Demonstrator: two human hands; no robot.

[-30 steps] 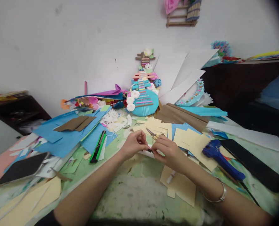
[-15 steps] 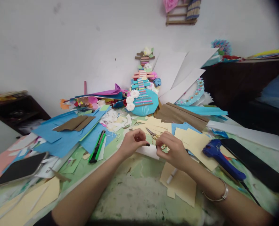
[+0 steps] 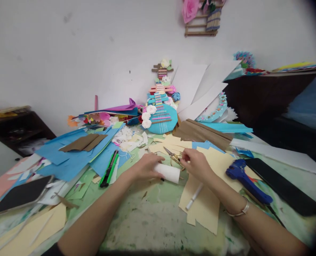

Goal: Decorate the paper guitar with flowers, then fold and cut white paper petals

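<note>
My left hand (image 3: 147,166) is closed around one end of a white paper tube (image 3: 169,173), which lies on its side just above the green table. The tube's other end points right. To its right, my right hand (image 3: 195,161) is curled, fingertips pressed together, apart from the tube; what it pinches, if anything, is hidden. Gold-handled scissors (image 3: 171,153) lie behind the tube, with their handles close to my right fingertips. Beneath my right wrist, cream paper (image 3: 206,209) carries a small white stick (image 3: 194,196).
A green box cutter (image 3: 109,169) and blue sheets (image 3: 56,149) lie left, beside a phone (image 3: 21,193). A blue glue gun (image 3: 250,181) and a long black object (image 3: 283,185) lie right. A turquoise paper guitar (image 3: 163,119) stands against the wall, near brown paper (image 3: 200,134).
My left hand has moved onto the white tube and closed around it, and the tube shows more fully. My right hand has drawn away from it, up and to the right.
</note>
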